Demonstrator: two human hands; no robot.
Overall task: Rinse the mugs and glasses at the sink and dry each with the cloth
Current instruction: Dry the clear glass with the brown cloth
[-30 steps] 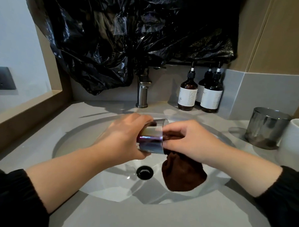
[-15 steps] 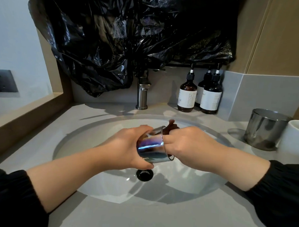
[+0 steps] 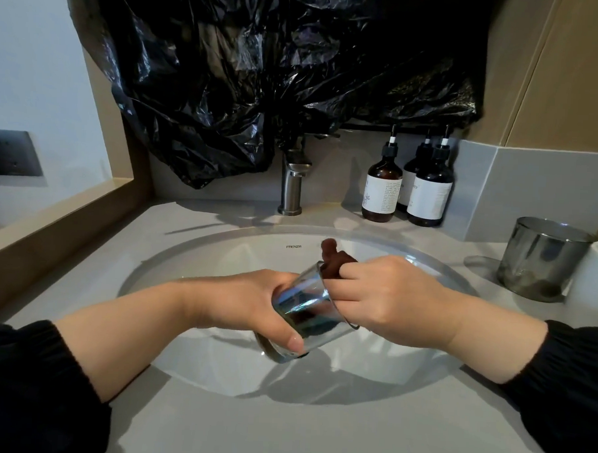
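1. Sleeves (image 3: 27, 385): two black ones, one on each of your forearms, over the grey counter (image 3: 281, 438).
2. You hold one clear glass (image 3: 307, 309) tilted on its side above the sink (image 3: 221, 243), its mouth toward your right.
3. Your left hand (image 3: 246, 302) grips the glass at its base end, fingers curled over the far side and thumb on the near side.
4. Your right hand (image 3: 390, 298) is at the glass's mouth, fingers curled on one brown cloth (image 3: 334, 258). The cloth is stuffed inside, and a tuft sticks up past the rim.
5. On the counter to your right stand one metal cup (image 3: 542, 261) and, just beside it, one white mug (image 3: 593, 283), cut by the frame edge.
6. Farther back are one faucet (image 3: 292, 188), three brown pump bottles (image 3: 381, 192) and one black plastic sheet (image 3: 263, 70) hanging above.
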